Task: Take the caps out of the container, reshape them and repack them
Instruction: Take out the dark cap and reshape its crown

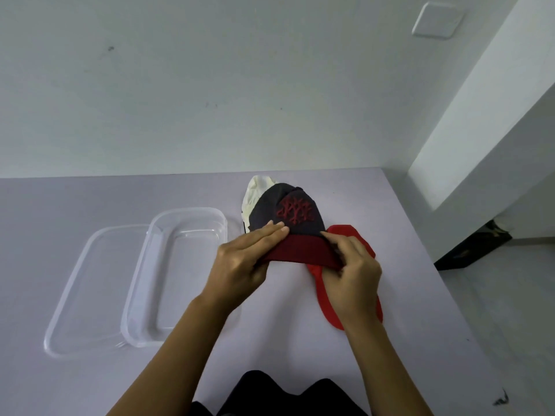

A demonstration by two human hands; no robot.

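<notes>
A bare plain room, home or office I cannot tell: a pale table against a blank white wall, switch plate far right.

We see a pale lilac surface pushed against a plain white wall with a few dark specks. White switch plate upper right. White column on right, grey floor beside it. Even, soft light.

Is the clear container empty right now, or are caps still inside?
Empty: the clear container shows only its bare bottom, lid off beside it. The caps lie outside on the table.
</notes>
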